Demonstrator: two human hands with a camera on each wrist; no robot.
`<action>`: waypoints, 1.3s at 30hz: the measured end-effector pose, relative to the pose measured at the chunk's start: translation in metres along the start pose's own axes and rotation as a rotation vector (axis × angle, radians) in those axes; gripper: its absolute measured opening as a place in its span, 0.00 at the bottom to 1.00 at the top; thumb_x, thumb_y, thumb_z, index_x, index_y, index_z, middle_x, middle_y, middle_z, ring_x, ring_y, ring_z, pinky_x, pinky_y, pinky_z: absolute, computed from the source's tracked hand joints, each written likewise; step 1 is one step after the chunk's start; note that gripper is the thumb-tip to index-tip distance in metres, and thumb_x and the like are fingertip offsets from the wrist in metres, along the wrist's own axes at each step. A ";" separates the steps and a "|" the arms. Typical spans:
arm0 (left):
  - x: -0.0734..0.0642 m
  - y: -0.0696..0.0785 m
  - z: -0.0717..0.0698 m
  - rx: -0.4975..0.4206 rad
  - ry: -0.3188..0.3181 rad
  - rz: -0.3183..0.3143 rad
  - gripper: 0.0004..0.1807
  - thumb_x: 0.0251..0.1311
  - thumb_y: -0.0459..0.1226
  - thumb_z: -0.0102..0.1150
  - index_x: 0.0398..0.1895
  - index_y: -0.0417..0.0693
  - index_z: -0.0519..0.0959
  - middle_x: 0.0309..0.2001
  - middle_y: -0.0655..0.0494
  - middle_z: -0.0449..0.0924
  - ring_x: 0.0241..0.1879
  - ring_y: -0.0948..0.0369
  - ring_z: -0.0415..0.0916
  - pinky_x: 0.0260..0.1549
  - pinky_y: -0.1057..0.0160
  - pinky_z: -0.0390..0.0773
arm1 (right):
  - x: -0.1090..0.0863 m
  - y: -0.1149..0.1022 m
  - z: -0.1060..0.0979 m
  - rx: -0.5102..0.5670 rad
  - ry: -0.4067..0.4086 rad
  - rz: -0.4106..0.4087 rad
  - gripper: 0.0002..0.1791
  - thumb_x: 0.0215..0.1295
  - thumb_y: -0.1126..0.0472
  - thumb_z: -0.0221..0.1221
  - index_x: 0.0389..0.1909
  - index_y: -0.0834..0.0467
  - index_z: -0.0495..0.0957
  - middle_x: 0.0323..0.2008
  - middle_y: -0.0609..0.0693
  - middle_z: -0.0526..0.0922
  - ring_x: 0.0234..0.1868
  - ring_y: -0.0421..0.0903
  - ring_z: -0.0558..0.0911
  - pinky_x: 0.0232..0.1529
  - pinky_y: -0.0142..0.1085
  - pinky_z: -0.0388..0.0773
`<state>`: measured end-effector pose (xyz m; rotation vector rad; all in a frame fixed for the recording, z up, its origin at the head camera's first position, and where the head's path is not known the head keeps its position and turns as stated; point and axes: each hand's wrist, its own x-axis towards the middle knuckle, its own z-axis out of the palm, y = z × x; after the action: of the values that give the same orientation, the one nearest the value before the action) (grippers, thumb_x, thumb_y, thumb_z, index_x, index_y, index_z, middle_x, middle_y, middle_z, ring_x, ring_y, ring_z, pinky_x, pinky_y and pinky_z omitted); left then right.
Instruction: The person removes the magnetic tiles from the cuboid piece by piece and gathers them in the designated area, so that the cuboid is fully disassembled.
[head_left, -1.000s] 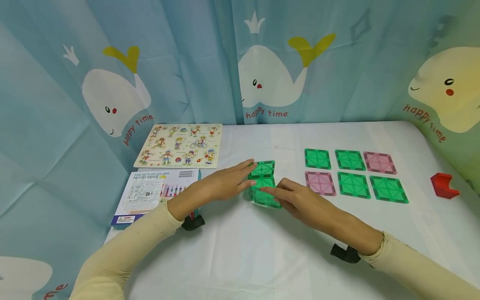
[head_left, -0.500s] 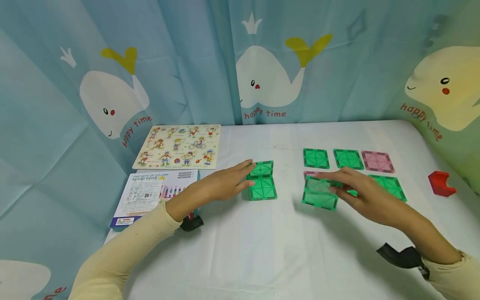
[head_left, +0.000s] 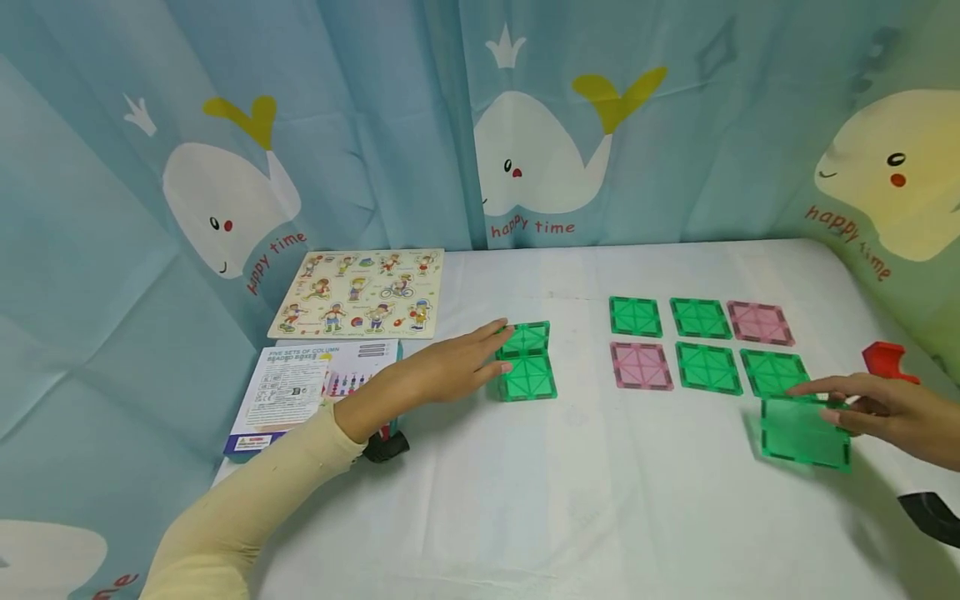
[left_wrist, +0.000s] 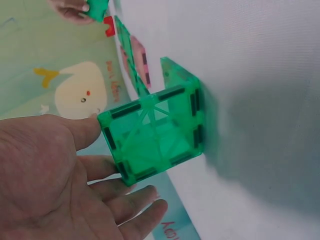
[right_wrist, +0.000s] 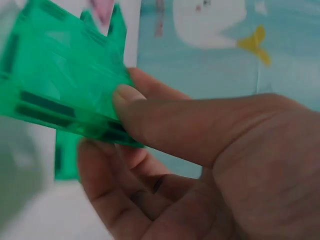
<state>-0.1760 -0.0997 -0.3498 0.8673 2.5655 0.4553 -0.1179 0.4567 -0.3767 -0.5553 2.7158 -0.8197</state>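
My left hand (head_left: 461,362) has its fingers extended at the left side of two joined green magnetic tiles (head_left: 527,377). In the left wrist view, its thumb and fingertips touch the edge of a green tile (left_wrist: 155,135) standing upright, with another green tile (left_wrist: 175,75) at an angle behind it. At the table's right side, my right hand (head_left: 892,408) pinches a green magnetic tile (head_left: 806,437) between thumb and fingers, tilted above the cloth. In the right wrist view, the thumb presses the face of this tile (right_wrist: 60,70), whose edge shows a doubled row of dark magnets.
Two rows of flat tiles lie right of centre, several green (head_left: 708,367) and two pink (head_left: 642,365). A red block (head_left: 885,358) sits behind the right hand. At left are a picture puzzle board (head_left: 358,293) and a boxed bead toy (head_left: 288,392). A whale-print curtain (head_left: 405,125) hangs behind.
My right hand has pulled a green tile away from the joined tiles and carried it rightward across the table to the right side. The left hand has stayed in place.
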 end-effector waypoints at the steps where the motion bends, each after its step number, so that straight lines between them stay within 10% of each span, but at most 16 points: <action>1: 0.000 0.000 0.000 0.000 -0.002 0.000 0.38 0.85 0.55 0.38 0.88 0.52 0.45 0.88 0.55 0.37 0.85 0.55 0.45 0.80 0.51 0.55 | -0.002 0.008 -0.002 0.014 -0.032 -0.003 0.21 0.76 0.71 0.59 0.64 0.51 0.81 0.46 0.20 0.73 0.29 0.39 0.75 0.28 0.31 0.71; 11: 0.002 -0.001 0.000 0.001 -0.003 0.012 0.38 0.85 0.55 0.38 0.88 0.51 0.45 0.87 0.52 0.37 0.85 0.55 0.45 0.80 0.51 0.54 | -0.002 0.022 0.002 -0.127 -0.099 0.210 0.18 0.76 0.61 0.63 0.62 0.62 0.82 0.49 0.49 0.82 0.37 0.28 0.71 0.32 0.29 0.73; 16: 0.002 0.000 0.000 -0.009 -0.016 0.008 0.38 0.85 0.55 0.37 0.88 0.51 0.43 0.88 0.55 0.34 0.85 0.55 0.45 0.80 0.51 0.55 | 0.005 0.013 0.012 -0.154 -0.096 0.301 0.19 0.75 0.64 0.62 0.61 0.70 0.80 0.37 0.54 0.73 0.38 0.45 0.70 0.32 0.32 0.66; 25: 0.000 0.000 0.003 -0.015 -0.010 0.011 0.46 0.79 0.60 0.49 0.88 0.53 0.42 0.87 0.59 0.30 0.84 0.53 0.49 0.78 0.49 0.61 | 0.007 0.008 0.021 -0.197 -0.018 0.299 0.16 0.69 0.71 0.64 0.55 0.72 0.80 0.38 0.63 0.81 0.38 0.58 0.79 0.36 0.46 0.82; 30: -0.001 0.001 0.004 0.009 0.029 -0.001 0.47 0.77 0.58 0.55 0.88 0.55 0.45 0.87 0.54 0.36 0.82 0.49 0.54 0.76 0.47 0.64 | 0.012 -0.011 0.017 -0.259 0.064 0.234 0.16 0.67 0.70 0.67 0.52 0.73 0.81 0.42 0.74 0.82 0.39 0.66 0.84 0.36 0.59 0.85; 39: -0.002 0.001 -0.002 0.016 0.069 -0.024 0.49 0.73 0.54 0.63 0.88 0.54 0.48 0.84 0.52 0.52 0.81 0.52 0.58 0.74 0.49 0.67 | 0.052 -0.071 0.026 -0.282 0.144 -0.046 0.21 0.71 0.62 0.69 0.62 0.63 0.81 0.49 0.58 0.84 0.43 0.50 0.84 0.36 0.34 0.82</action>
<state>-0.1753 -0.1008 -0.3468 0.8394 2.6422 0.4661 -0.1351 0.3677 -0.3638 -0.6413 2.9849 -0.5055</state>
